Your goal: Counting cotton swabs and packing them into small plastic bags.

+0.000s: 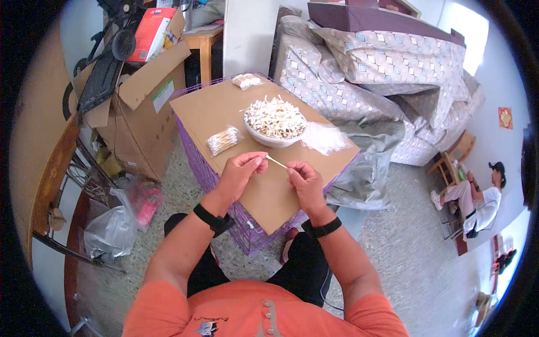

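A single cotton swab (277, 162) is stretched between my two hands over the near part of the cardboard sheet. My left hand (245, 168) pinches its white-tipped left end. At the other end, the thumb and fingers of my right hand (305, 179) close on the stick. Just beyond them stands a white bowl (264, 139) heaped with loose cotton swabs (275, 117). Left of the bowl lies a clear bag packed with swabs (223, 140). Another small pack of swabs (247, 82) rests at the far corner. Flat clear plastic bags (327, 138) lie to the bowl's right.
The cardboard sheet (270, 210) tops a purple wire frame (209, 164) before my knees. An opened cardboard box (145, 132) stands at left, near plastic bags (114, 227) on the floor. Covered furniture (359, 73) fills the back right. A seated person (483, 202) is at far right.
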Motion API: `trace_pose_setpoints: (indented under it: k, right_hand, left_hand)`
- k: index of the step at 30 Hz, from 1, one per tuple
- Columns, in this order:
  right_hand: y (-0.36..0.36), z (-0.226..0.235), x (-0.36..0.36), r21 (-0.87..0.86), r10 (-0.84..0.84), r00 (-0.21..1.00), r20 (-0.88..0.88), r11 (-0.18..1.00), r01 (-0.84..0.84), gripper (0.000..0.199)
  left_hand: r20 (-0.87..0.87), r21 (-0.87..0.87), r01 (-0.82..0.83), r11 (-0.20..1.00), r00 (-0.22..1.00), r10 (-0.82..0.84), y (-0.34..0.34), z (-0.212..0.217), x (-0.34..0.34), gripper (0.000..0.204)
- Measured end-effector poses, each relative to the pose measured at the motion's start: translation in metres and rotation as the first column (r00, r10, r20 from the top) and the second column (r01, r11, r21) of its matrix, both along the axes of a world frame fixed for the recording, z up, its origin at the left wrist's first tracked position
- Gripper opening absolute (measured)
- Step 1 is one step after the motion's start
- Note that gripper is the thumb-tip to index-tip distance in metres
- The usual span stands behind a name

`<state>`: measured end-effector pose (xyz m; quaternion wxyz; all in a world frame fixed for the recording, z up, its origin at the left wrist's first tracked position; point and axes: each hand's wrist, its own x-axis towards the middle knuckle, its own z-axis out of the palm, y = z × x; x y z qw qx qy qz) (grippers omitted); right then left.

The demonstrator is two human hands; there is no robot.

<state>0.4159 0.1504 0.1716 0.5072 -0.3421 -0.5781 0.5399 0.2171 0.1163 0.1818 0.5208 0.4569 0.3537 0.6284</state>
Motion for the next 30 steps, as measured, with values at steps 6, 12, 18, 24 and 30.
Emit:
trace_pose_setpoints:
  k: [6, 12, 18, 24, 30]
  right_hand:
    - [0.0, -0.011, -0.003, 0.153, -0.015, 0.99, 0.137, 0.988, -0.006, 0.011]
    - [-0.008, -0.002, -0.01, 0.402, -0.153, 0.938, 0.31, 0.915, 0.017, 0.012]
    - [-0.012, 0.003, -0.009, 0.44, -0.194, 0.902, 0.386, 0.898, 0.005, 0.011]
    - [-0.012, -0.003, -0.007, 0.436, -0.189, 0.896, 0.402, 0.9, -0.006, 0.012]
    - [-0.012, -0.001, 0.001, 0.39, -0.206, 0.908, 0.366, 0.92, 0.051, 0.014]
  left_hand:
    - [-0.042, -0.013, -0.009, 1.0, 0.999, 0.009, -0.001, -0.004, 0.0, 0.025]
    - [-0.209, 0.046, -0.038, 0.998, 0.977, 0.047, -0.006, 0.001, 0.001, 0.024]
    - [-0.234, 0.011, -0.053, 0.999, 0.971, 0.054, -0.01, 0.002, 0.003, 0.022]
    - [-0.462, 0.007, -0.037, 0.999, 0.886, 0.036, -0.016, 0.002, 0.009, 0.014]
    - [-0.517, 0.065, -0.076, 0.995, 0.85, 0.099, -0.012, -0.001, 0.017, 0.013]
